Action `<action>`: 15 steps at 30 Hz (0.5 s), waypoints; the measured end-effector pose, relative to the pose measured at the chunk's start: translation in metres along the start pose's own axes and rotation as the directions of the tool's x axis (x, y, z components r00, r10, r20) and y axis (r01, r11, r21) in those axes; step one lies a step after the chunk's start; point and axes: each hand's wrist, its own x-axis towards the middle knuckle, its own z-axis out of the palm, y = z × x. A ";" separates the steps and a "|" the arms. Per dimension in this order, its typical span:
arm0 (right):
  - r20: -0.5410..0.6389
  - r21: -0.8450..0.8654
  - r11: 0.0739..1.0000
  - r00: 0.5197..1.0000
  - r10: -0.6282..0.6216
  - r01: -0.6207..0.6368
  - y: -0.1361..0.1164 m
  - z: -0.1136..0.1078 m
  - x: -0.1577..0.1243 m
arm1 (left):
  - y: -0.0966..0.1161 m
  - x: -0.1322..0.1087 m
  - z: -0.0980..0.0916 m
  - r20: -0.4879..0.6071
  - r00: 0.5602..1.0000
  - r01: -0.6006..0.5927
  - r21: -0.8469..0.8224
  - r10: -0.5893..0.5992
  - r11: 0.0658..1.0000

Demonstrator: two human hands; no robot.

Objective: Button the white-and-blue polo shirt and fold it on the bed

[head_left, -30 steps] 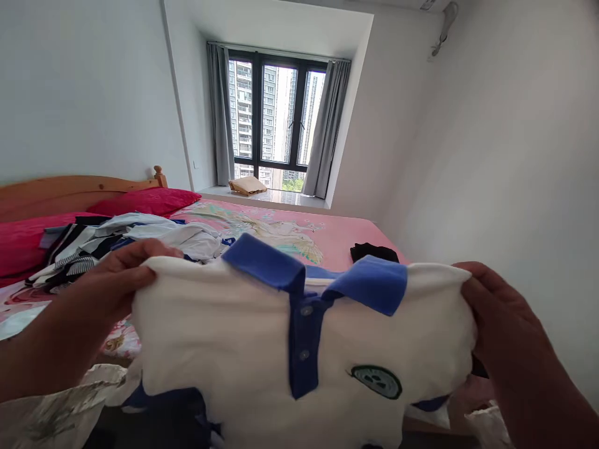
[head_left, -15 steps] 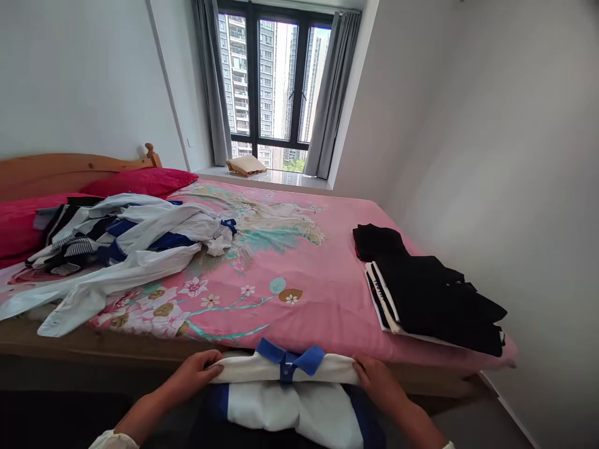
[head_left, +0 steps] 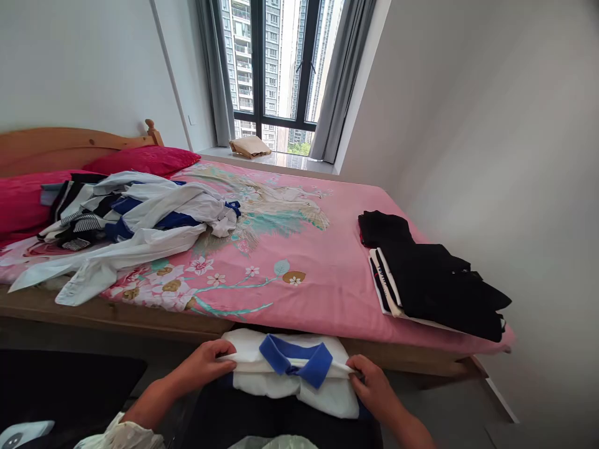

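A white polo shirt point(head_left: 262, 381) with a blue collar point(head_left: 296, 362) lies across my lap, its collar facing up. My left hand point(head_left: 208, 363) pinches the shirt at one shoulder, between thumb and fingers. At the opposite shoulder, my right hand point(head_left: 373, 380) grips the cloth the same way. The fabric is folded along the line between both hands, and blue parts show at the shirt's sides. Part of the shirt's far side rests against the bed's near edge.
A bed with a pink floral sheet point(head_left: 322, 293) lies ahead. On its left is a heap of white, blue and black clothes point(head_left: 140, 215); on its right, a stack of folded dark clothes point(head_left: 435, 280). Red pillows point(head_left: 145, 160) lie by the wooden headboard point(head_left: 70, 142).
My view has tilted down. The shirt's collar has turned over so it stands open toward me, and more white cloth now shows beyond it. Both hands keep their hold.
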 end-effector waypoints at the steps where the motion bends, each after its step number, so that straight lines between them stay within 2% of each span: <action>1: 0.025 -0.012 1.000 1.000 0.004 -0.004 0.002 0.001 -0.006 | -0.001 -0.003 0.003 0.038 0.999 0.008 0.004 -0.009 1.000; 4: 0.079 -0.072 0.997 0.997 -0.001 0.007 0.000 0.003 -0.018 | 0.002 -0.010 0.013 0.097 0.995 -0.046 0.097 0.036 0.994; 7: 0.072 -0.088 0.996 0.997 -0.002 0.008 -0.009 0.008 -0.019 | 0.012 -0.009 0.021 0.048 0.991 -0.128 0.181 0.122 0.975; 9: 0.054 -0.068 0.998 0.998 -0.008 0.011 -0.013 0.011 -0.015 | 0.020 -0.006 0.024 0.013 0.992 -0.129 0.186 0.129 0.974; 11: 0.007 -0.018 1.000 1.000 -0.006 0.006 -0.014 0.014 -0.010 | 0.025 -0.002 0.025 -0.016 0.994 -0.100 0.151 0.104 0.983; 15: -0.126 0.155 0.988 0.991 0.044 -0.024 -0.009 0.016 -0.003 | 0.027 0.005 0.020 -0.136 0.989 -0.070 -0.063 0.061 0.996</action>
